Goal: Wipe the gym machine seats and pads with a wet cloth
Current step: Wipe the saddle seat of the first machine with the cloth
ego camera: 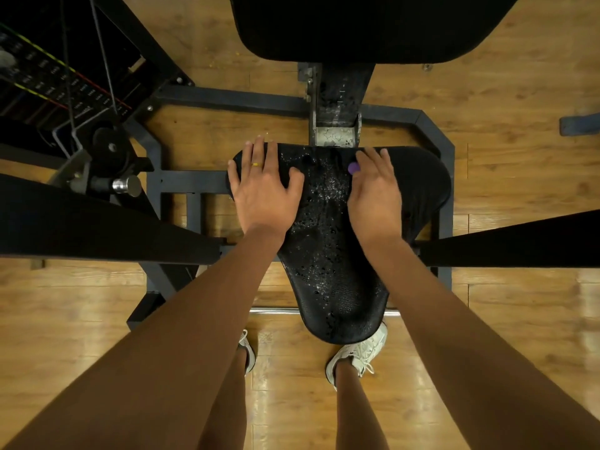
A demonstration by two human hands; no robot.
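Note:
The black T-shaped machine seat (328, 254) lies below me, its middle speckled with water droplets. My left hand (264, 186), wearing a yellow ring, rests flat with spread fingers on the seat's left rear wing. My right hand (375, 196) presses on the right rear wing, on what looks like a dark cloth (425, 186) draped over that side. A small purple thing (353, 167) shows at the right hand's thumb; I cannot tell what it is. The black back pad (357, 27) rises at the top of the view.
A dark steel frame (435, 125) rings the seat on a wooden floor. The weight stack with cables (48, 82) stands at the upper left. Black padded arms reach in from the left (81, 222) and right (519, 241). My white shoes (360, 352) stand at the seat's tip.

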